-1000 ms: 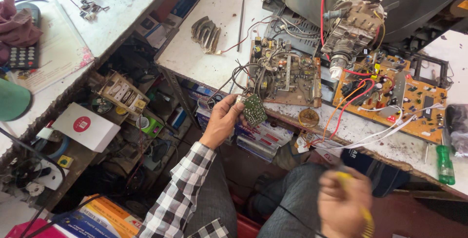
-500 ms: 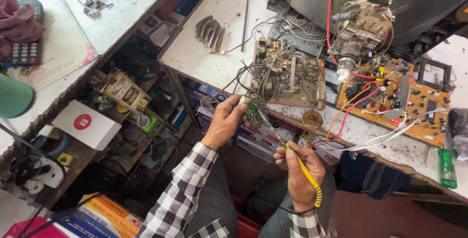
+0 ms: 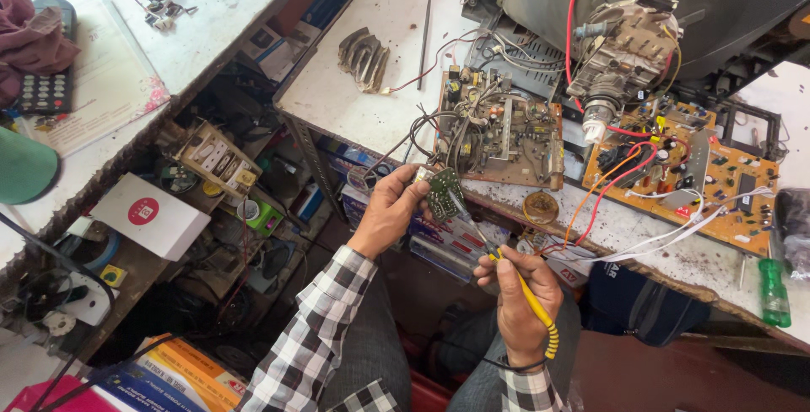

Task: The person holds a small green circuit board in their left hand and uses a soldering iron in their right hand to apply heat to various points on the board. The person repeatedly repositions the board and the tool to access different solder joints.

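My left hand point(image 3: 390, 212) grips a small green circuit board point(image 3: 443, 192), held just off the workbench's front edge with wires running up to a brown circuit board point(image 3: 506, 129). My right hand point(image 3: 519, 302) holds a soldering iron point(image 3: 506, 273) with a yellow handle and coiled yellow cord. Its metal tip reaches up to the small green board. Both sleeves are checked black and white.
On the white workbench point(image 3: 380, 100) stand an orange circuit board point(image 3: 709, 180), the rear of a tube television point(image 3: 624, 36), a metal heat sink point(image 3: 364, 57) and a green-handled screwdriver point(image 3: 772, 294). A second counter point(image 3: 211, 7) at left carries a remote point(image 3: 38, 91). Cluttered shelves lie below.
My right hand came up from my lap with the soldering iron and brought its tip to the small green board. My left hand stayed almost still.
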